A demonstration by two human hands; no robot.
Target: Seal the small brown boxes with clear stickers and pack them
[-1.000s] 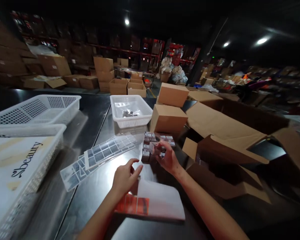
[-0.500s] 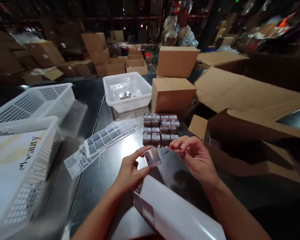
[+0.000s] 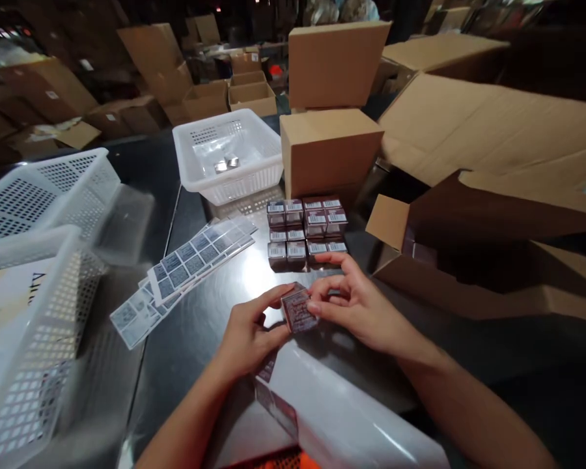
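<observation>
Head view: hands (image 3: 303, 316) pinch a small reddish-brown, printed box (image 3: 298, 308).

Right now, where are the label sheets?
In the head view the label sheets lie fanned on the metal table, left of the stacked small boxes and in front of the white basket.

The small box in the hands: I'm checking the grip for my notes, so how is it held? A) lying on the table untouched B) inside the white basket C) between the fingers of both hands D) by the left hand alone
C: the small box sits above the table between the fingertips of the left hand and the right hand.
</observation>
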